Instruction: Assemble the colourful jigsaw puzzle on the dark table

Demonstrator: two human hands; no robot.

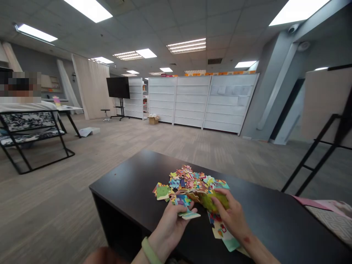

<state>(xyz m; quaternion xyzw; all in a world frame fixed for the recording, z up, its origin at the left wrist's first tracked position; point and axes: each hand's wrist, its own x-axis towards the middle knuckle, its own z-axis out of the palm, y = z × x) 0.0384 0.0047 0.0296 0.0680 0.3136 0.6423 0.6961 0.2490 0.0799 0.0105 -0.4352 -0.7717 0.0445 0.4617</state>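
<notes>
Puzzle pieces (189,178), too many to count, crowd one dark counter (132,179) in one heap just beyond the left hand (173,222), gripping a few, and the right hand (234,216), pinching a yellow-green section (210,202)!

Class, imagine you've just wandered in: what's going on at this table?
A person's left hand holds a few jigsaw pieces, while the right hand grips a yellow-green piece, somewhat blurred. Just beyond the hands, a jumbled heap of pieces lies on the dark table. Other loose pieces show beside the right hand.
</notes>
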